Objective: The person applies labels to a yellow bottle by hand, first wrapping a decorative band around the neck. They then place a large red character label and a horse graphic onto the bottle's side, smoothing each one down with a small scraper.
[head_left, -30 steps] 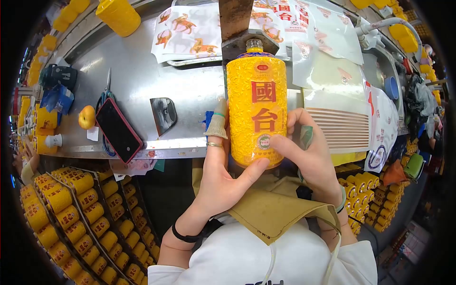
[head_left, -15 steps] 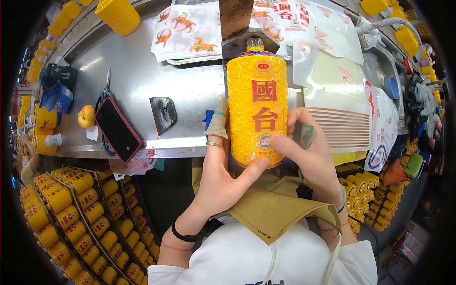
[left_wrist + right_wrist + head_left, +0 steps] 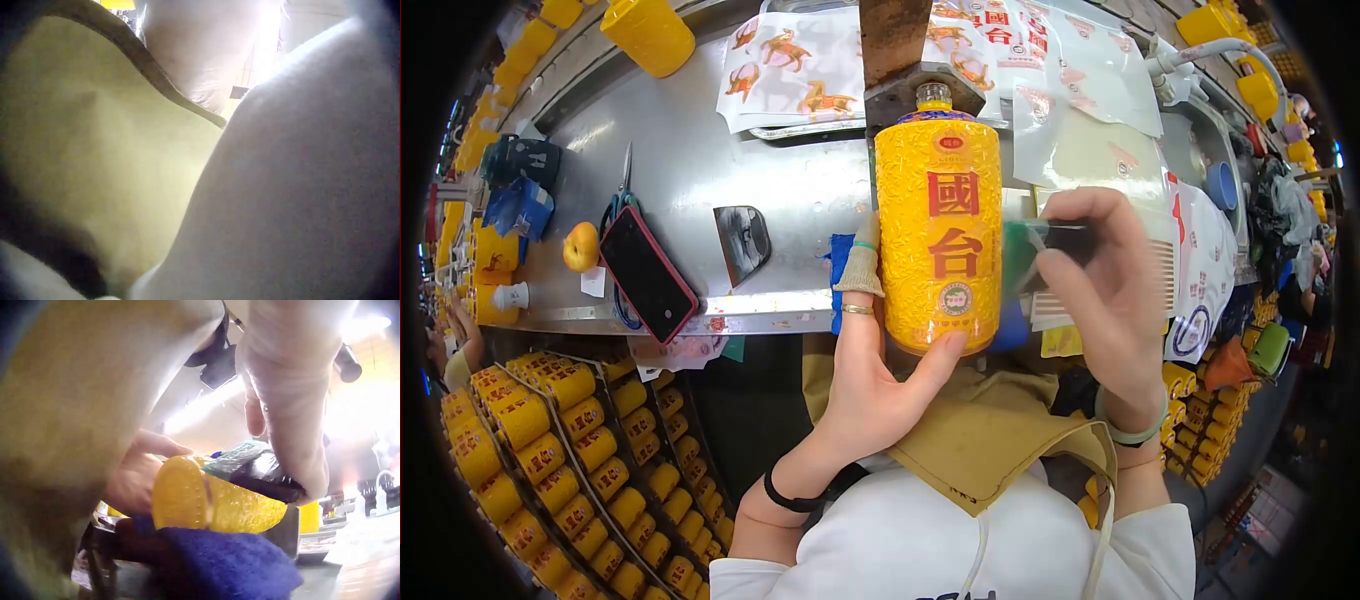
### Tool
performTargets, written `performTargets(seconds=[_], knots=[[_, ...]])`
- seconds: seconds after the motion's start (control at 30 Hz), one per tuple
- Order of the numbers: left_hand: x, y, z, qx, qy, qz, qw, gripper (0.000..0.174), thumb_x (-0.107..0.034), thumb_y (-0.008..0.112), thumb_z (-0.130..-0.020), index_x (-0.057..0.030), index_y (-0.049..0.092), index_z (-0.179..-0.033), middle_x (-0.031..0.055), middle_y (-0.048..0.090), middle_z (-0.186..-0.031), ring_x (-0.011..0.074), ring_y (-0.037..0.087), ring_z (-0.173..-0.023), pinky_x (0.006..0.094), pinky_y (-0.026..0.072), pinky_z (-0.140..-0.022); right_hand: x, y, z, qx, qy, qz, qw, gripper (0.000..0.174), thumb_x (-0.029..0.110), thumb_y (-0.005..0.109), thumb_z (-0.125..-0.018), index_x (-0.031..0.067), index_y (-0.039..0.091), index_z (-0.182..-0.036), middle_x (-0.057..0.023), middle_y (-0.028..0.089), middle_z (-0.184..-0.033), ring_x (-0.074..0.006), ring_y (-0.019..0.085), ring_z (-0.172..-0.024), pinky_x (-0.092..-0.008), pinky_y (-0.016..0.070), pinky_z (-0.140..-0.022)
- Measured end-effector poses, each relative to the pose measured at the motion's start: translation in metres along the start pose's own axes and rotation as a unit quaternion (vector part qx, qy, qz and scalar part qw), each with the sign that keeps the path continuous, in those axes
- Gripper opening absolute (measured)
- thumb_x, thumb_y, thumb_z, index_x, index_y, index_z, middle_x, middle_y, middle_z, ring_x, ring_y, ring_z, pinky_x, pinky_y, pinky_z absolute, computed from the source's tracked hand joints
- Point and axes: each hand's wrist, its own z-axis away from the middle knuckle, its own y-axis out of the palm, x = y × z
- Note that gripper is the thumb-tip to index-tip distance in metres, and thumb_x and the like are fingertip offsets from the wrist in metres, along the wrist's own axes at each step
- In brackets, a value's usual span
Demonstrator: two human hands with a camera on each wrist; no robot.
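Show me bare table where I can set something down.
Widest is the steel tabletop between the scissors and the animal-printed sheet; a smaller patch lies between the dark flat piece and the blue cloth. Crowded: around the phone and apple, and right of the held bottle, where sheets lie.

A steel workbench (image 3: 670, 120) runs crosswise; above it glares a white strip light (image 3: 203, 407) (almost blinding), and grey floor (image 3: 1248, 445) shows below its right end.
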Motion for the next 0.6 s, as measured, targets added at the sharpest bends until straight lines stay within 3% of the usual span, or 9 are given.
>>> performTargets(seconds=[0.03, 0.07, 0.13, 0.17, 0.27, 0.4, 0.43, 0.53, 0.6], knots=[[0.0, 0.001, 0.0, 0.0, 0.0, 0.0, 1.0, 0.092, 0.003, 0.067, -0.095, 0.0053, 0.006, -0.164, 0.0201, 0.031, -0.161, 0.0271, 0.038, -0.148, 0.0408, 0.0348, -0.121, 0.003, -0.001, -0.002, -0.002, -0.048, 0.013, 0.999, 0.042, -0.016, 0.065, -0.086, -0.0012, 0.06, -0.125, -0.0055, 0.063, -0.111, -0.0139, 0.061, -0.103, -0.031, 0.0505, -0.088], [0.0, 0.003, 0.001, -0.005, -0.005, 0.02, 1.0, 0.092, 0.004, 0.066, -0.095, 0.0052, 0.005, -0.164, 0.0202, 0.031, -0.161, 0.0272, 0.038, -0.148, 0.041, 0.0349, -0.121, 0.009, -0.002, -0.006, -0.003, -0.048, 0.013, 0.999, 0.042, -0.016, 0.065, -0.086, -0.0012, 0.06, -0.125, -0.0055, 0.063, -0.111, -0.0139, 0.061, -0.103, -0.031, 0.0505, -0.088], [0.0, 0.005, 0.002, -0.009, -0.009, 0.038, 0.999, 0.092, 0.004, 0.066, -0.095, 0.005, 0.005, -0.164, 0.0203, 0.031, -0.161, 0.0273, 0.039, -0.148, 0.0412, 0.0349, -0.121, 0.025, -0.004, -0.016, 0.098, -0.26, 0.3, 0.912, 0.031, -0.011, 0.067, -0.086, -0.0006, 0.069, -0.115, -0.0107, 0.066, -0.11, -0.0186, 0.062, -0.104, -0.0321, 0.0531, -0.087], [0.001, 0.004, 0.003, -0.01, -0.01, 0.029, 0.999, 0.092, 0.005, 0.065, -0.095, 0.0048, 0.005, -0.164, 0.0202, 0.03, -0.161, 0.0272, 0.039, -0.148, 0.0412, 0.0353, -0.12, 0.03, 0.001, -0.019, 0.114, -0.291, 0.33, 0.891, 0.031, -0.007, 0.069, -0.085, 0.0027, 0.075, -0.113, -0.0114, 0.07, -0.102, -0.0245, 0.064, -0.094, -0.0338, 0.0528, -0.079], [0.003, 0.005, 0.005, -0.016, -0.01, 0.019, 1.0, 0.092, 0.006, 0.064, -0.095, 0.0044, 0.004, -0.164, 0.0202, 0.029, -0.161, 0.0269, 0.038, -0.148, 0.0412, 0.0357, -0.12, 0.026, 0.014, -0.018, 0.17, -0.303, 0.378, 0.858, 0.035, -0.005, 0.07, -0.083, 0.0035, 0.074, -0.117, -0.009, 0.072, -0.102, -0.0278, 0.062, -0.088, -0.0356, 0.0512, -0.075], [0.0, 0.007, 0.003, -0.017, -0.018, 0.051, 0.998, 0.092, 0.007, 0.064, -0.094, 0.0037, 0.003, -0.164, 0.0199, 0.028, -0.162, 0.0267, 0.037, -0.149, 0.0412, 0.0351, -0.121, 0.029, 0.008, -0.025, 0.064, -0.358, 0.445, 0.819, 0.034, -0.004, 0.073, -0.081, 0.0049, 0.076, -0.114, -0.0087, 0.072, -0.1, -0.0285, 0.061, -0.085, -0.0359, 0.051, -0.075], [0.001, 0.009, 0.003, -0.031, -0.016, 0.058, 0.998, 0.093, 0.008, 0.064, -0.094, 0.0034, 0.003, -0.164, 0.0196, 0.028, -0.162, 0.0267, 0.037, -0.149, 0.0414, 0.0351, -0.121, 0.031, 0.007, -0.02, 0.079, -0.312, 0.386, 0.865, 0.033, -0.004, 0.074, -0.081, 0.0057, 0.076, -0.113, -0.0091, 0.072, -0.1, -0.0288, 0.064, -0.086, -0.0361, 0.0518, -0.075], [0.002, 0.004, 0.003, -0.021, -0.015, 0.013, 1.0, 0.093, 0.008, 0.064, -0.094, 0.0033, 0.004, -0.165, 0.0192, 0.029, -0.162, 0.0265, 0.038, -0.148, 0.0418, 0.0362, -0.121, 0.007, 0.007, -0.006, 0.092, -0.282, 0.351, 0.888, 0.029, -0.004, 0.073, -0.083, 0.0046, 0.075, -0.111, -0.0109, 0.072, -0.099, -0.0287, 0.066, -0.086, -0.0365, 0.0526, -0.075], [-0.003, 0.004, 0.001, -0.017, -0.02, 0.035, 0.999, 0.093, 0.008, 0.064, -0.094, 0.0033, 0.004, -0.165, 0.0191, 0.029, -0.162, 0.0264, 0.039, -0.148, 0.042, 0.0367, -0.12, -0.004, -0.006, -0.006, -0.024, -0.246, 0.362, 0.899, 0.024, -0.006, 0.073, -0.083, 0.0023, 0.072, -0.106, -0.0122, 0.07, -0.095, -0.0319, 0.067, -0.083, -0.0398, 0.0551, -0.074]])
